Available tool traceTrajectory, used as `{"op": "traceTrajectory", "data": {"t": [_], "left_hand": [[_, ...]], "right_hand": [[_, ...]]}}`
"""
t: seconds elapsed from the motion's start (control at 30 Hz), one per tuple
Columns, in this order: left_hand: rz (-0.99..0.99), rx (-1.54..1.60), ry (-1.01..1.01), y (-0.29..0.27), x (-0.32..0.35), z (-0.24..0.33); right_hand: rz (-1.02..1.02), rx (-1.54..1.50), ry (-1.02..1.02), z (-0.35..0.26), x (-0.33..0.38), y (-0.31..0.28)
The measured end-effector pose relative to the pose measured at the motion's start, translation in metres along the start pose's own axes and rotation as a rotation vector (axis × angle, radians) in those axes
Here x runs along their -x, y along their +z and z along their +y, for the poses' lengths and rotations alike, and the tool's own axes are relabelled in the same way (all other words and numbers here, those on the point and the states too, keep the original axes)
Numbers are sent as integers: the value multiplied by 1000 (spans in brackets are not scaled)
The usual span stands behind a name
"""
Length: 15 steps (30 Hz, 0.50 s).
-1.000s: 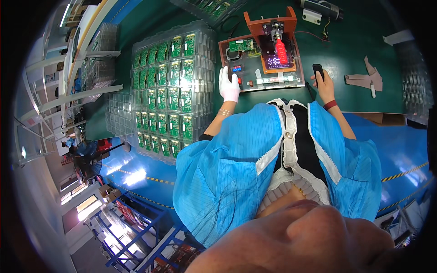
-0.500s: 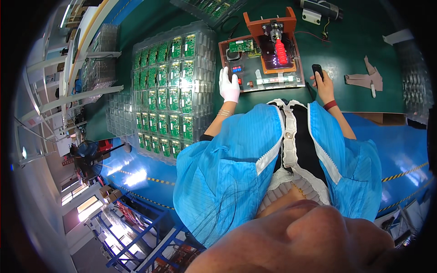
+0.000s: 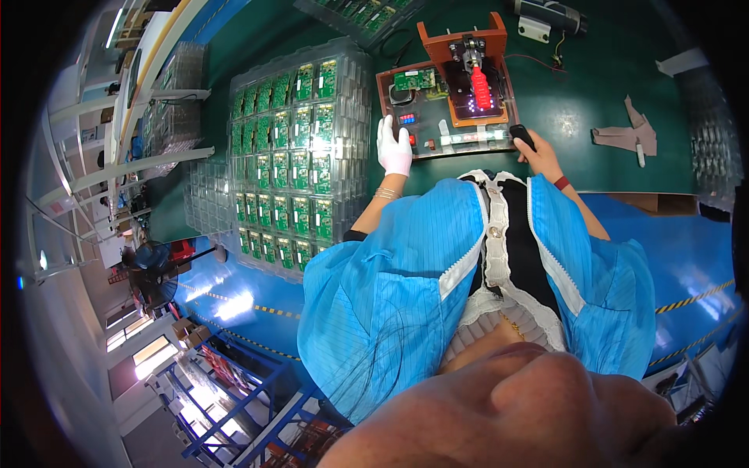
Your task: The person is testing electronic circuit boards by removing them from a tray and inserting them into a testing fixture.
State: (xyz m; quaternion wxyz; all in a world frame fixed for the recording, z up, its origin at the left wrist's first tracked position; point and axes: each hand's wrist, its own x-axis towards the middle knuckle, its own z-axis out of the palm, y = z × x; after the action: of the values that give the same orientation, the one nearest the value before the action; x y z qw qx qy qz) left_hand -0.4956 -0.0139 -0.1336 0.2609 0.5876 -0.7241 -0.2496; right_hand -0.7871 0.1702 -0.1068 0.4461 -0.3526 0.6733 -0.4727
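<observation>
In a white glove, my left hand (image 3: 395, 147) rests by the left front corner of a test fixture (image 3: 511, 109), thumb and fingers apart with nothing held. Close to its thumb are a small digital display (image 3: 407, 118) and a red button (image 3: 412, 140). My bare right hand (image 3: 544, 160) is closed round a small black handheld device (image 3: 522, 137) at the fixture's right front corner; its exact kind is not clear. A toggle clamp with a red handle (image 3: 481, 88) stands on the fixture. A green circuit board (image 3: 413, 79) lies at the fixture's back left.
Left of the fixture stand stacked clear trays (image 3: 351, 156) full of green circuit boards. More boards in a tray (image 3: 367, 17) lie farther back. On the green table (image 3: 577, 101), a beige cloth piece (image 3: 624, 134) and a white marker-like stick (image 3: 641, 156) lie right. A black cylindrical part (image 3: 552, 15) sits back right.
My right hand has moved left with the black device, from the table beside the fixture to its right front corner. The left hand has hardly moved.
</observation>
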Motion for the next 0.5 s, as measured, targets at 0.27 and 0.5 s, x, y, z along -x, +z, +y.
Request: {"op": "traceTrajectory", "data": {"t": [0.27,0.5], "left_hand": [[-16,4,-1,0,0,-3],[-10,6,5,1,0,0]], "right_hand": [[162,-389,222,-27,-2,-8],[218,-786,242,-25,-5,-26]]}}
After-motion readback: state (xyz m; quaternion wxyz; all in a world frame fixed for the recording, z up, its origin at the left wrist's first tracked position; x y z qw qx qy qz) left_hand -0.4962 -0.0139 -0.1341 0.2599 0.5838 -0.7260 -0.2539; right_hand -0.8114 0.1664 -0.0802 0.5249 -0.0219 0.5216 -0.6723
